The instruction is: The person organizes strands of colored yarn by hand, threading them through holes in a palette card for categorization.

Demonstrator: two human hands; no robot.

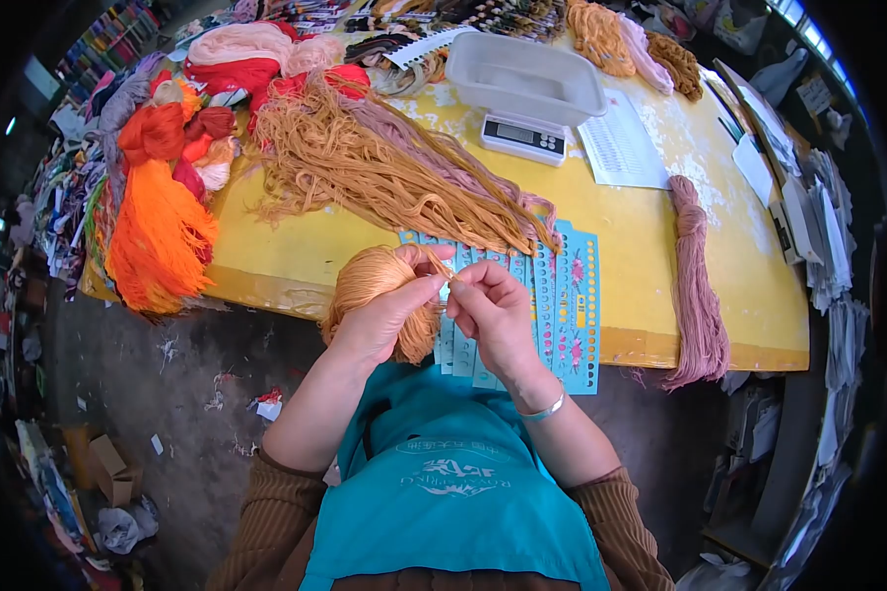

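Note:
My left hand [389, 320] is closed around a bunched skein of light orange thread [363, 281], just off the front edge of the table. Close beside it, my right hand [495, 307] pinches at the fingertips what looks like a strand of that thread; the fingertips of both hands nearly meet. Beneath and to the right of my hands lie several turquoise punched thread cards [583, 295] with pink flower pictures, overhanging the table edge. A long spread of tan thread [365, 163] reaches almost to the cards, with mauve thread [434, 148] along it.
The yellow table [621, 241] holds a digital scale [524, 138] with a clear plastic tub [527, 79], a printed sheet [623, 143] and a mauve skein [695, 286] hanging over the edge. Bright orange thread [158, 236] droops at the left. Scraps litter the floor.

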